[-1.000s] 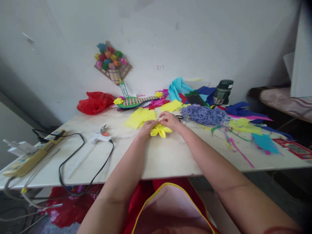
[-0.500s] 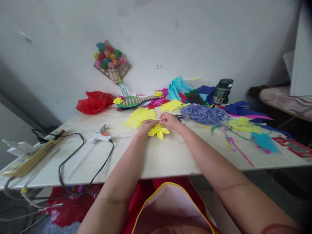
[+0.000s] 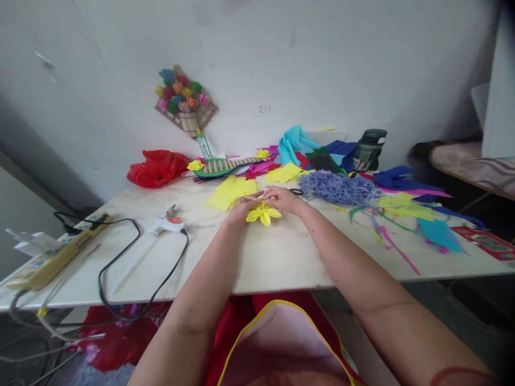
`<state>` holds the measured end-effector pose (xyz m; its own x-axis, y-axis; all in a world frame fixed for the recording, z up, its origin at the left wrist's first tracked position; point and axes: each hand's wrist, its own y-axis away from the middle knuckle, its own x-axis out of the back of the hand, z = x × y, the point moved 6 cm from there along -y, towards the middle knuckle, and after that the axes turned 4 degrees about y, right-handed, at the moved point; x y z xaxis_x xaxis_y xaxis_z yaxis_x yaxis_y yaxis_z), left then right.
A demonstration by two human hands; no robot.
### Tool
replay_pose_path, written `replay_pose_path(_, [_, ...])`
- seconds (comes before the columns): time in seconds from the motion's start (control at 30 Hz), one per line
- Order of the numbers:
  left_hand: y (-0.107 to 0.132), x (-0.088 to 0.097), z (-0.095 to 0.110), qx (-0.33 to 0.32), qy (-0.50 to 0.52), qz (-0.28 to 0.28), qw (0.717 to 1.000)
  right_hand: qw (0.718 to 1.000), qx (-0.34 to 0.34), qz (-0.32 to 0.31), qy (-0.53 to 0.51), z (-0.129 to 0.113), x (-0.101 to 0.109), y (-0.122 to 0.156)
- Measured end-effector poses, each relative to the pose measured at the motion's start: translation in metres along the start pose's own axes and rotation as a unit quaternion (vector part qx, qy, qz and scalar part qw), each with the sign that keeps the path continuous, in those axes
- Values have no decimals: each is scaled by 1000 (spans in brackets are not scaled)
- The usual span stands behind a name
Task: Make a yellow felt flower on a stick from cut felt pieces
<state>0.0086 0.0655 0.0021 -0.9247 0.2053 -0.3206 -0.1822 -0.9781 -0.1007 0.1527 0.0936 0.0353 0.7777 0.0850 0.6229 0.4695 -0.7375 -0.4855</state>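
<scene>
A yellow paper flower (image 3: 264, 214) with pointed petals sits just above the tabletop, between my two hands. My left hand (image 3: 242, 208) is closed at its left back edge, fingers bent inward. A thin pale stick (image 3: 252, 199) shows at those fingers. From the right, my right hand (image 3: 281, 199) pinches at the back of the flower, its fingertips meeting the left ones. Whatever lies between the right fingertips is too small to make out. Yellow paper sheets (image 3: 230, 193) lie behind my left hand, and black-handled scissors (image 3: 296, 192) beside the right.
A white glue gun (image 3: 167, 225) and its cord lie left, near a power strip (image 3: 56, 257). Purple yarn (image 3: 338, 187), coloured paper scraps (image 3: 438, 234) and a dark green bottle (image 3: 369, 150) are on the right. A red plastic bag (image 3: 158, 168) and a green woven craft (image 3: 225, 167) stand behind.
The fingers have shifted slightly at the flower's back edge, and the thin pale stick shows more clearly at my left hand. The flower has tilted a little and moved slightly up.
</scene>
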Motion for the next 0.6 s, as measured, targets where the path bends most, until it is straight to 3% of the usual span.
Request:
replay_pose_path(0.2, [1,-1,0,11,3,1,1000,998,32,-22,55,-4,-2,0])
replay_pose_path(0.33, [1,4,-1,18,-20,35,999,993,37,-39,103,-10,1,-1])
replay_pose_path(0.6, [0,7,-4,31,-32,53,998,986,32,-23,161,-17,6,1])
